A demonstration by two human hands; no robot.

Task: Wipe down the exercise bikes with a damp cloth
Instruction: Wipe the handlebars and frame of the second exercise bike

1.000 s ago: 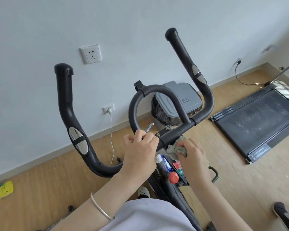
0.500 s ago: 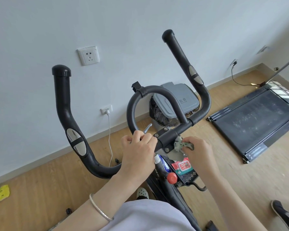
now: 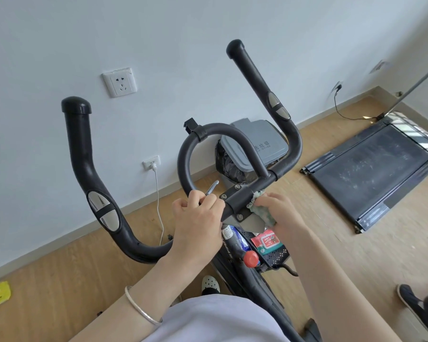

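Since the frame before, the right hand (image 3: 281, 214) has slid the cloth (image 3: 262, 211) a little left, so it now lies against the right end of the clamp (image 3: 235, 201) at the middle of the handlebar (image 3: 84, 164). Its fingers are curled over the greenish cloth, bunching it and pressing it onto the bar.

The left hand (image 3: 198, 225) is wrapped round the handlebar just left of the clamp. A thin metal piece (image 3: 212, 187) sticks up from between its fingers; I cannot tell what it is. A silver bangle (image 3: 141, 311) sits on that wrist.

Below the hands, on the exercise bike (image 3: 252, 287), are a red knob (image 3: 251, 258) and a red packet (image 3: 267, 240). Farther off a grey bin (image 3: 257, 144) stands by the wall, and a treadmill (image 3: 371, 169) lies on the wooden floor to the right.
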